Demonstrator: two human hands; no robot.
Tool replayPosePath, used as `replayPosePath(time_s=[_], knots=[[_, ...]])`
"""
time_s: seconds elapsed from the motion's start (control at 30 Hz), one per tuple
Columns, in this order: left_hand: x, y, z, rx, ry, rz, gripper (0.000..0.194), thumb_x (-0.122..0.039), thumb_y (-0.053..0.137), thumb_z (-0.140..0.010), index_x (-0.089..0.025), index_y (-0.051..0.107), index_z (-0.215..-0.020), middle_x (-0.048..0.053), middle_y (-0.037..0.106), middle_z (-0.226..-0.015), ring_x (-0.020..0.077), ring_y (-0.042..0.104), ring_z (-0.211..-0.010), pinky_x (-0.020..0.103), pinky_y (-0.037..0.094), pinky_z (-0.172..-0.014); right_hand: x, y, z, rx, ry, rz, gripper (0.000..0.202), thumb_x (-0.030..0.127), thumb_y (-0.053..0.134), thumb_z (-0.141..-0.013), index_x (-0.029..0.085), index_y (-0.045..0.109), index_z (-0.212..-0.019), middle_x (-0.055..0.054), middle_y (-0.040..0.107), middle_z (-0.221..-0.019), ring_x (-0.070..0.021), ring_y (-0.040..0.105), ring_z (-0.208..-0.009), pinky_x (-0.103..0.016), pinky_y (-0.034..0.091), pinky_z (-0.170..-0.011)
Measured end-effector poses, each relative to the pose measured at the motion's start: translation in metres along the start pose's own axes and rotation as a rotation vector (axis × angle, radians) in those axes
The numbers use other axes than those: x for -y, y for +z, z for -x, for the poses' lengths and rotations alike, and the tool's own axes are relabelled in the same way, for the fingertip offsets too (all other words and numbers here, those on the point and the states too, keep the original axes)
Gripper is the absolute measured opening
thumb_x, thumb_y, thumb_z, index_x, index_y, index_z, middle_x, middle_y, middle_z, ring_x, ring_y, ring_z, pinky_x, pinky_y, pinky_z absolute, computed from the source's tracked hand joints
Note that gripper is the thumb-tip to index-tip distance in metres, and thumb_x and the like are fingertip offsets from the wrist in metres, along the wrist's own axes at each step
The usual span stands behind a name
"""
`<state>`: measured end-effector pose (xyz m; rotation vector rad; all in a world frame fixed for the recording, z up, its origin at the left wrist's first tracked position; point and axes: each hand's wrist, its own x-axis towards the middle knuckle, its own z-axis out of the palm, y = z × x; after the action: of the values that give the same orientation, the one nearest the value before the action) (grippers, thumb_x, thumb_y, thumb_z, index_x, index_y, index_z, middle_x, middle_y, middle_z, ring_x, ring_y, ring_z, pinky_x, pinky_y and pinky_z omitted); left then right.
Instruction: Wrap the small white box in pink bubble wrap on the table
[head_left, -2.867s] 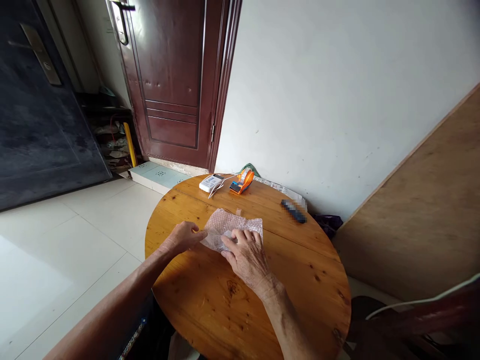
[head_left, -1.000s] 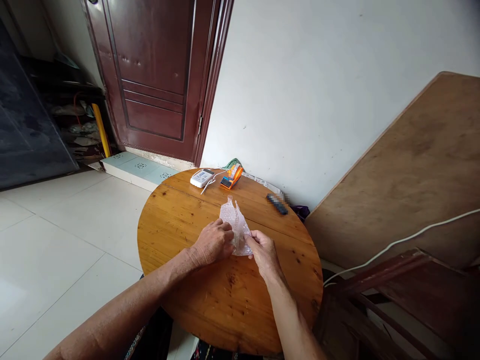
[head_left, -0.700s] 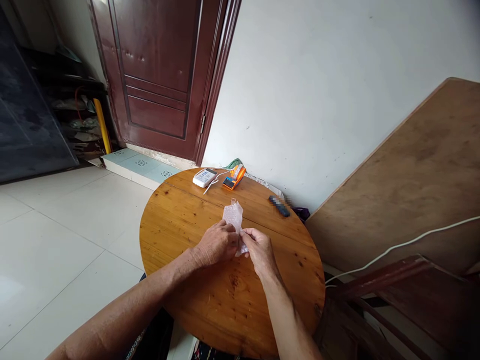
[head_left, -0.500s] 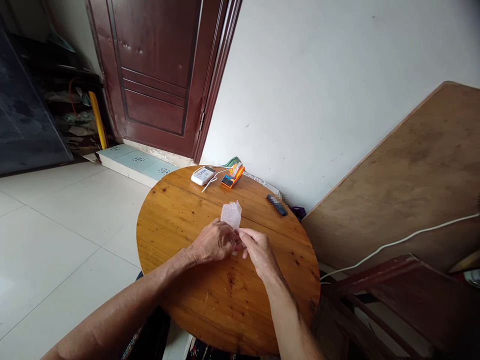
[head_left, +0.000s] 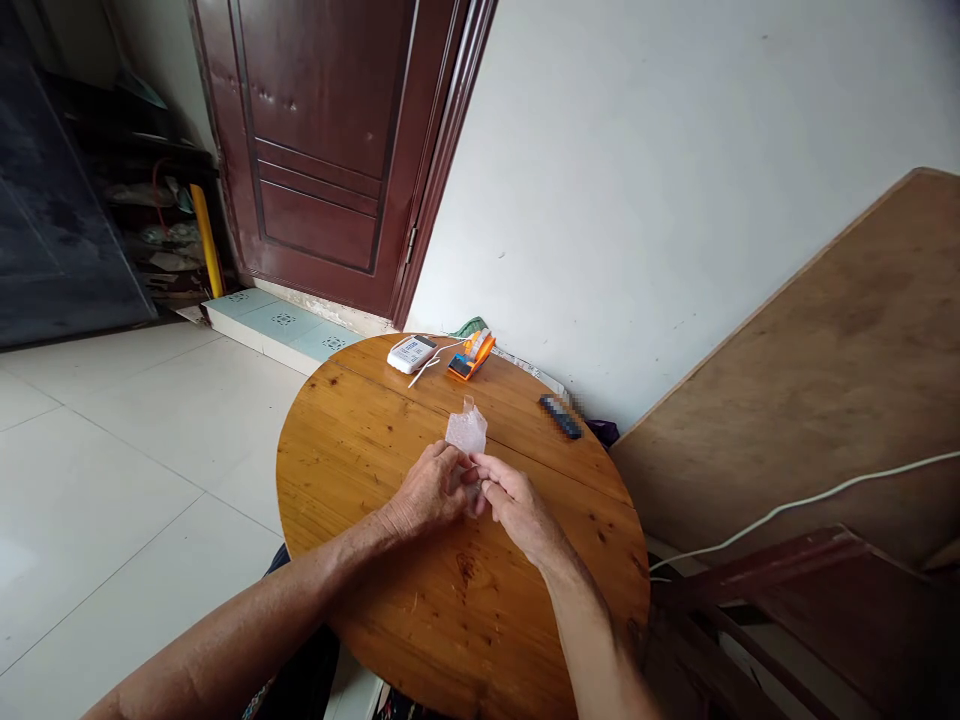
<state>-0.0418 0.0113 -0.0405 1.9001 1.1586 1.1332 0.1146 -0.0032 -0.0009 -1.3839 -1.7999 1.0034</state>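
A piece of translucent, pale bubble wrap [head_left: 466, 430] stands up from between my two hands, over the middle of the round wooden table [head_left: 360, 430]. My left hand [head_left: 439, 485] has its fingers curled round the lower left part of the wrap. From the right, my right hand [head_left: 510, 492] pinches the wrap, its fingertips touching those of my left hand. Some of the wrap shows between and below the fingers. Whether anything lies inside it is hidden.
At the table's far edge are a white device [head_left: 412, 353] with a white cable and an orange tape dispenser [head_left: 471, 357]. A dark, partly pixelated object [head_left: 560, 416] lies at the right. Beyond stand a wall and a brown door [head_left: 322, 150].
The fingers of my right hand have shifted and bent more over the wrap. The wrap's upper end has changed shape a little. The whole view has moved slightly.
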Motion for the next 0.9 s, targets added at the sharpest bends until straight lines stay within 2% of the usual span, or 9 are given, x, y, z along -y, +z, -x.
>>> replayPosePath(time_s=[0.1, 0.2, 0.3, 0.37, 0.5, 0.6, 0.7, 0.77, 0.9], knots=[[0.005, 0.005, 0.001, -0.001, 0.005, -0.049, 0.025, -0.012, 0.057, -0.074, -0.019, 0.06, -0.098, 0.006, 0.061, -0.101, 0.0197, 0.056, -0.095, 0.031, 0.047, -0.084, -0.002, -0.006, -0.003, -0.109, 0.0, -0.047, 0.039, 0.024, 0.05, -0.078, 0.016, 0.064, -0.114, -0.007, 0.073, -0.092, -0.011, 0.06, -0.052, -0.023, 0.043, -0.046], [0.007, 0.005, 0.001, 0.025, 0.019, -0.095, 0.052, -0.007, 0.056, -0.069, -0.021, 0.054, -0.119, 0.007, 0.061, -0.111, 0.0214, 0.055, -0.102, 0.034, 0.047, -0.09, -0.007, -0.015, -0.005, -0.255, 0.005, -0.011, 0.028, 0.033, 0.057, -0.079, 0.016, 0.068, -0.098, -0.005, 0.072, -0.082, -0.0123, 0.059, -0.054, -0.023, 0.044, -0.048], [0.007, 0.003, 0.0, 0.062, 0.036, -0.107, 0.072, -0.007, 0.056, -0.067, -0.021, 0.042, -0.137, 0.009, 0.06, -0.119, 0.0231, 0.054, -0.108, 0.036, 0.046, -0.094, -0.015, -0.02, -0.01, -0.261, 0.0, 0.055, 0.023, 0.036, 0.058, -0.079, 0.018, 0.069, -0.087, -0.003, 0.07, -0.076, -0.0125, 0.056, -0.053, -0.025, 0.046, -0.051], [0.007, 0.001, 0.0, 0.1, 0.015, -0.111, 0.078, -0.009, 0.056, -0.067, -0.019, 0.036, -0.142, 0.01, 0.061, -0.118, 0.0243, 0.054, -0.107, 0.037, 0.047, -0.093, -0.02, -0.018, -0.014, -0.225, -0.036, 0.103, 0.022, 0.035, 0.057, -0.079, 0.018, 0.07, -0.085, -0.003, 0.07, -0.076, -0.0139, 0.058, -0.056, -0.026, 0.048, -0.055], [0.008, -0.002, -0.001, 0.146, -0.008, -0.108, 0.078, -0.012, 0.056, -0.07, -0.017, 0.033, -0.145, 0.011, 0.062, -0.115, 0.0249, 0.055, -0.104, 0.038, 0.048, -0.092, -0.027, -0.008, -0.022, -0.235, -0.202, 0.196, 0.021, 0.032, 0.056, -0.084, 0.019, 0.072, -0.082, -0.006, 0.071, -0.082, -0.0184, 0.064, -0.073, -0.029, 0.052, -0.068], [0.003, -0.004, 0.0, 0.132, 0.019, -0.12, 0.077, -0.012, 0.055, -0.071, -0.02, 0.035, -0.144, 0.012, 0.056, -0.125, 0.025, 0.055, -0.11, 0.038, 0.048, -0.096, -0.029, -0.004, -0.024, -0.267, -0.293, 0.233, 0.021, 0.028, 0.054, -0.087, 0.02, 0.073, -0.083, -0.008, 0.07, -0.086, -0.0196, 0.066, -0.081, -0.03, 0.053, -0.074], [-0.005, -0.008, 0.002, 0.143, 0.033, -0.156, 0.072, -0.01, 0.055, -0.069, -0.024, 0.043, -0.139, 0.012, 0.044, -0.14, 0.0238, 0.058, -0.11, 0.036, 0.05, -0.094, -0.03, -0.004, -0.027, -0.241, -0.327, 0.262, 0.024, 0.025, 0.051, -0.089, 0.02, 0.073, -0.083, -0.008, 0.069, -0.085, -0.0192, 0.066, -0.081, -0.03, 0.053, -0.074], [-0.009, -0.01, 0.004, 0.159, 0.053, -0.202, 0.066, -0.009, 0.054, -0.068, -0.024, 0.05, -0.132, 0.011, 0.04, -0.143, 0.0234, 0.059, -0.108, 0.036, 0.052, -0.091, -0.032, -0.006, -0.03, -0.202, -0.334, 0.266, 0.026, 0.025, 0.049, -0.09, 0.02, 0.073, -0.083, -0.007, 0.068, -0.085, -0.0188, 0.065, -0.08, -0.03, 0.053, -0.072], [-0.011, -0.012, 0.005, 0.144, 0.133, -0.267, 0.051, -0.011, 0.053, -0.071, -0.02, 0.058, -0.121, 0.012, 0.05, -0.134, 0.0262, 0.057, -0.113, 0.039, 0.051, -0.096, -0.037, -0.01, -0.038, -0.179, -0.322, 0.19, 0.023, 0.032, 0.056, -0.086, 0.021, 0.073, -0.077, -0.007, 0.066, -0.086, -0.0192, 0.064, -0.082, -0.031, 0.052, -0.073]])
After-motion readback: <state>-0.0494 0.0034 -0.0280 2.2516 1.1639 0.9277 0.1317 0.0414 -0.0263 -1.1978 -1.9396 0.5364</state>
